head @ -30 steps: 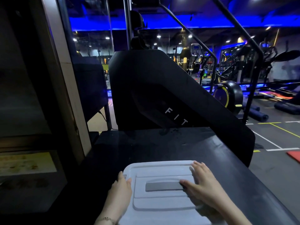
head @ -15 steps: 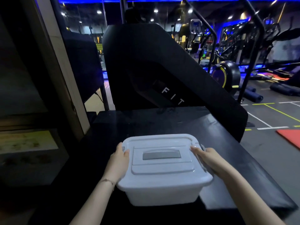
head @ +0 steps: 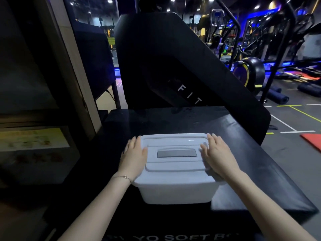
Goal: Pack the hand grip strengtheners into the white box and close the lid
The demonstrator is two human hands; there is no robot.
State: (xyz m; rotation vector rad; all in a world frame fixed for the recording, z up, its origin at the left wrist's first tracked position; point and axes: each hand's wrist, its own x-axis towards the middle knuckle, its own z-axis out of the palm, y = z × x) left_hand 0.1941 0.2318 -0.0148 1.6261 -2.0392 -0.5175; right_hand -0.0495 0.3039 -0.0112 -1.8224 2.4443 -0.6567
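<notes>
A white box stands on a black padded platform with its white lid on top. A grey handle lies flat in the middle of the lid. My left hand rests flat on the lid's left edge, fingers stretched out. At the lid's right edge lies my right hand, also flat, palm down. No hand grip strengtheners are in sight; the inside of the box is hidden by the lid.
A tall black machine housing marked "FIT" rises just behind the platform. A pillar and a dark glass wall stand on the left. Gym machines, rolled mats and a red mat fill the floor to the right.
The view has tilted down. My right hand slid from the handle to the lid's right edge. Both hands gripped the box's sides and now lie flat on the lid.
</notes>
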